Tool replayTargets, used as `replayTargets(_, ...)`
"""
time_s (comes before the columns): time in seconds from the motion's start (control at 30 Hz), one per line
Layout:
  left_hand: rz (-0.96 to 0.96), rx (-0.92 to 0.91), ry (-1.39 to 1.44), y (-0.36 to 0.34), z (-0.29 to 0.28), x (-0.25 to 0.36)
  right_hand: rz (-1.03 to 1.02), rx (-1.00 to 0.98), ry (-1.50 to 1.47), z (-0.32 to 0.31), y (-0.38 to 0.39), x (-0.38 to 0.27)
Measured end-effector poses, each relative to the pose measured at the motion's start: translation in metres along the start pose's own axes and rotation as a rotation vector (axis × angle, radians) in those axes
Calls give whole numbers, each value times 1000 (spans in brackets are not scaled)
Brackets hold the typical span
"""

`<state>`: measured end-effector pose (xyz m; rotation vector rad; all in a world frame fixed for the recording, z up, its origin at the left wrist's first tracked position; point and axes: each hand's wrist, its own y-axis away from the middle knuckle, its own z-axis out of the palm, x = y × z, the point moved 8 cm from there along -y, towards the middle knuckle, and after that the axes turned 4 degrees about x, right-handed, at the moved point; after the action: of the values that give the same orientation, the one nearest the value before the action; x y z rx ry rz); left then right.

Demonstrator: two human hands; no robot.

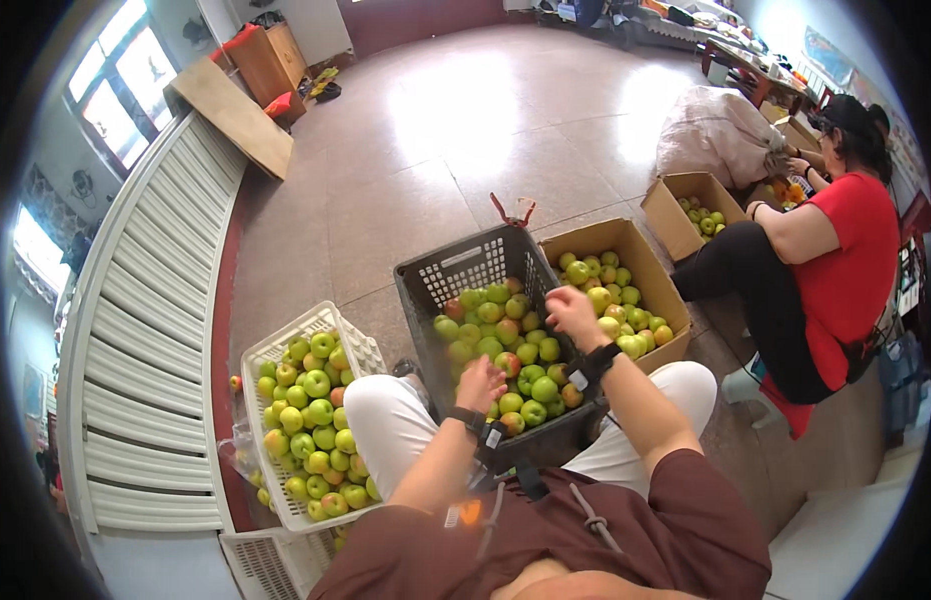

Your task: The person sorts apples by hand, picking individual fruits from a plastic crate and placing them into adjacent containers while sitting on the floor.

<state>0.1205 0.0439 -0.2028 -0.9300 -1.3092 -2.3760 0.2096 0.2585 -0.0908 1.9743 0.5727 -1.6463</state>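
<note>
A black plastic crate [422, 300] stands between my knees, part filled with green and reddish apples [532, 378]. My left hand [480, 383] is low over the apples near the crate's near left part, its fingers loosely bent and apart, next to a reddish apple. Above the crate's right rim is my right hand [573, 312], fingers slightly bent and apart, with no apple visible in it. Just right of the crate, a cardboard box [667, 290] holds more green apples [633, 318]. Dark bands with small devices sit on both my wrists.
On my left, a white plastic crate [257, 400] is heaped with apples, beside a white slatted panel [150, 330]. A person in red [850, 265] sits at right by another cardboard box [675, 215] and a large pale sack [710, 135]. Red-handled pliers-like tool [512, 213] rests at the black crate's far rim.
</note>
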Motion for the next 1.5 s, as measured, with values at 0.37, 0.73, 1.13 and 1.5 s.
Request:
replayTargets(0.37, 520, -263, -285, 43, 63, 215, 213, -478, 616, 121, 40, 70)
replayTargets(0.73, 394, -233, 163, 54, 28, 231, 70, -595, 1171, 167, 16, 170)
replayTargets(1.13, 431, -162, 394, 60, 13, 260, 109, -149, 1258, 115, 0, 169)
replayTargets(1.5, 458, -139, 327, 54, 15, 255, 198, -181, 1155, 123, 2, 185)
